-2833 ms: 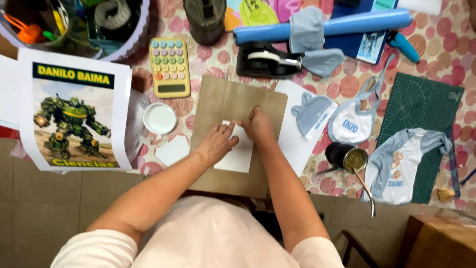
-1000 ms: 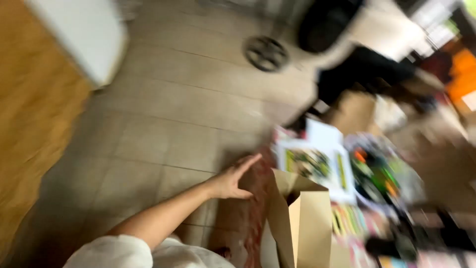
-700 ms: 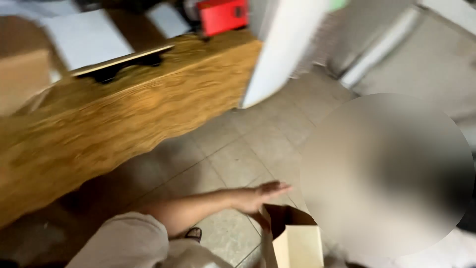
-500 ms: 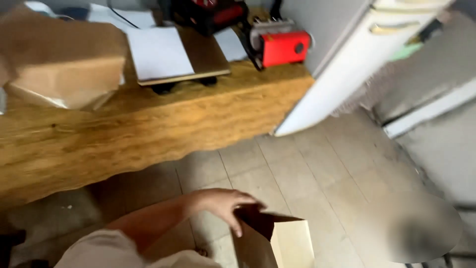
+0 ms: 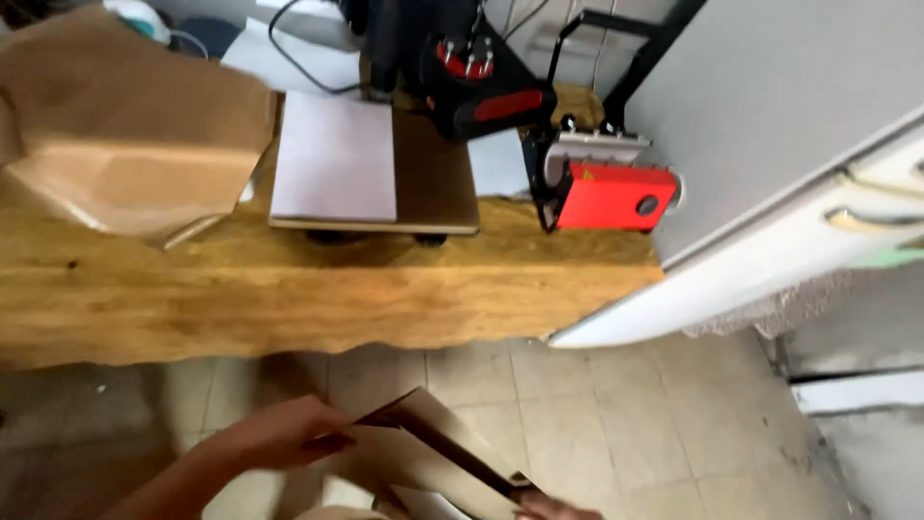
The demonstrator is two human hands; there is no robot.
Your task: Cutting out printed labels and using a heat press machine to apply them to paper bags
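Wooden bench (image 5: 318, 289) behind — L hand (image 5: 279, 438) & R hand (image 5: 553, 506), prob., grip brown paper bag (image 5: 433, 462).

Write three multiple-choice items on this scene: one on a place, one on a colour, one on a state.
1. Where does the heat press stand?
A. on the floor
B. on the wooden bench
C. on the white cabinet

2. What colour is the small machine at the bench's right end?
A. red
B. blue
C. yellow

3. What is the left hand doing?
A. hanging free
B. pressing the bench
C. holding the brown paper bag

Answers: 1 B, its feet rest on the wood; 2 A, its casing is red; 3 C, its fingers close on the bag's edge above the tiled floor.
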